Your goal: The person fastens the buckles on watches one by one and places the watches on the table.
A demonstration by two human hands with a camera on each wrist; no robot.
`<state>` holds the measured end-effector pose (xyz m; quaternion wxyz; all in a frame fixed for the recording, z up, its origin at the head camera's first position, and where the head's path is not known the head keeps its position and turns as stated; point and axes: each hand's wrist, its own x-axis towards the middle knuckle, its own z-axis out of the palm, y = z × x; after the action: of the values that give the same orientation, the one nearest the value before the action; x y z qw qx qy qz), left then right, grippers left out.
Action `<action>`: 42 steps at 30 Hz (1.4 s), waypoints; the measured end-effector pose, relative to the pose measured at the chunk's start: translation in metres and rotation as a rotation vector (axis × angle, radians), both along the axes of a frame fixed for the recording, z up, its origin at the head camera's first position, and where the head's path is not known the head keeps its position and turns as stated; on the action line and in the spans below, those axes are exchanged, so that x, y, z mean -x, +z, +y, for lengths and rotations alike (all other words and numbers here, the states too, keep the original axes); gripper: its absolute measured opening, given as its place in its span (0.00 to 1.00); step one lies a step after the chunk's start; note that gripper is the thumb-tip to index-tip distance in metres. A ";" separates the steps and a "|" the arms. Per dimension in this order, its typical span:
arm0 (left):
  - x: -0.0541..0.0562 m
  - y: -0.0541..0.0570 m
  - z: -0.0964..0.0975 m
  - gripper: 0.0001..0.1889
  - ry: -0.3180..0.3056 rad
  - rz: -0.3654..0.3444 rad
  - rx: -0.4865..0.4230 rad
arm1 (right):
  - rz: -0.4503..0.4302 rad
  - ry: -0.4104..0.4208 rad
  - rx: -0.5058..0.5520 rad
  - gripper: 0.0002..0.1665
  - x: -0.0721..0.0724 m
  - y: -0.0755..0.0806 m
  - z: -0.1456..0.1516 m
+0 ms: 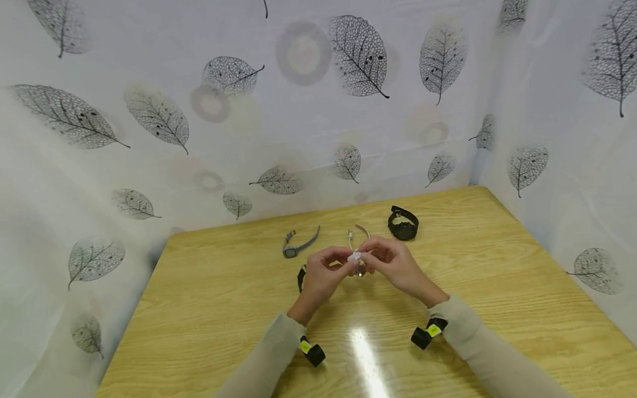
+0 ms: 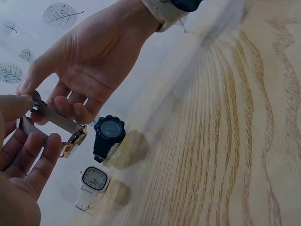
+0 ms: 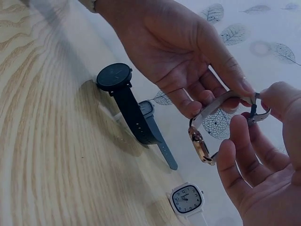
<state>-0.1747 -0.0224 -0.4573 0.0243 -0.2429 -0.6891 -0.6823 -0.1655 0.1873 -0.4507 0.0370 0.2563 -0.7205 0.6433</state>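
Note:
A wristwatch (image 3: 199, 145) with a rose-gold case and a pale strap is held between both hands over the table, its strap bent into a loop. My left hand (image 1: 320, 275) pinches the strap near its clasp with thumb and fingers. From the other side, my right hand (image 1: 395, 265) pinches the strap at the same clasp (image 3: 254, 112), thumb tip facing the left thumb. The case hangs below the fingertips. Just beyond the hands lies a white square-faced watch (image 2: 95, 179). A black round-faced watch (image 3: 114, 77) lies beside the left hand, partly hidden by it in the head view.
A grey watch (image 1: 291, 252) lies farther left on the wooden table (image 1: 209, 309). At the back right is a chunky black watch (image 1: 404, 230). A leaf-patterned white curtain (image 1: 308, 121) surrounds the table's back and sides.

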 end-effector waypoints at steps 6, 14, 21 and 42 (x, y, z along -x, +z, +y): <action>0.000 0.001 -0.001 0.08 -0.012 -0.002 -0.012 | -0.012 -0.003 -0.007 0.10 0.001 -0.003 -0.003; 0.005 -0.002 -0.006 0.08 0.012 -0.005 -0.063 | -0.024 -0.029 -0.010 0.18 0.001 -0.009 0.001; 0.006 -0.001 -0.008 0.09 0.011 -0.003 -0.092 | 0.016 -0.004 -0.031 0.21 0.000 -0.009 -0.001; 0.001 -0.001 -0.008 0.08 -0.006 -0.005 -0.051 | 0.001 -0.042 -0.119 0.17 -0.005 -0.004 -0.003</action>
<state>-0.1759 -0.0301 -0.4584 0.0270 -0.2425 -0.6710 -0.7001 -0.1604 0.1847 -0.4545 0.0355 0.2430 -0.7628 0.5982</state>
